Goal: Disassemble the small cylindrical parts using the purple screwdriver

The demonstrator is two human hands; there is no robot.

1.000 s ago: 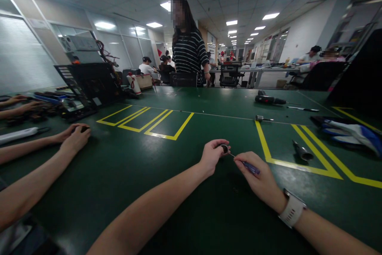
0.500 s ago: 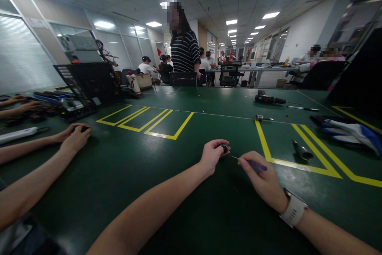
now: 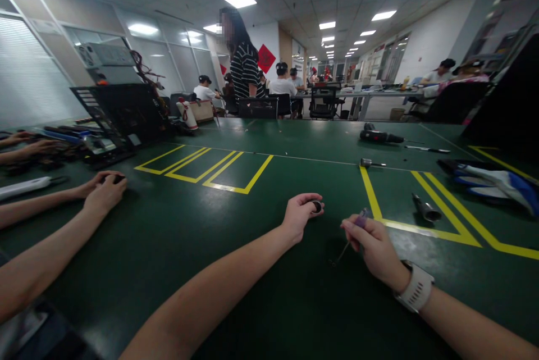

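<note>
My left hand [image 3: 298,218] is closed on a small round metal part [image 3: 317,206] with a dark, hollow opening that faces me. Fingers cover most of its outside. To the right, my right hand [image 3: 374,245] grips a thin screwdriver [image 3: 361,218] by its purple see-through handle. Its slim shaft slants down and left toward the green tabletop, apart from the metal part. Near the tip lies a tiny dark thing [image 3: 332,263], too small to name.
Yellow tape [image 3: 433,232] marks the table [image 3: 269,304]. A metal socket-like piece [image 3: 428,211], another metal bit [image 3: 370,163], a power drill [image 3: 379,135] and gloves [image 3: 501,180] lie right. A co-worker's hands [image 3: 103,191] hold something dark at left.
My right hand has swung the screwdriver away from the metal part; its tip now points down at the table. My left hand stays nearly still. The standing person has shifted left.
</note>
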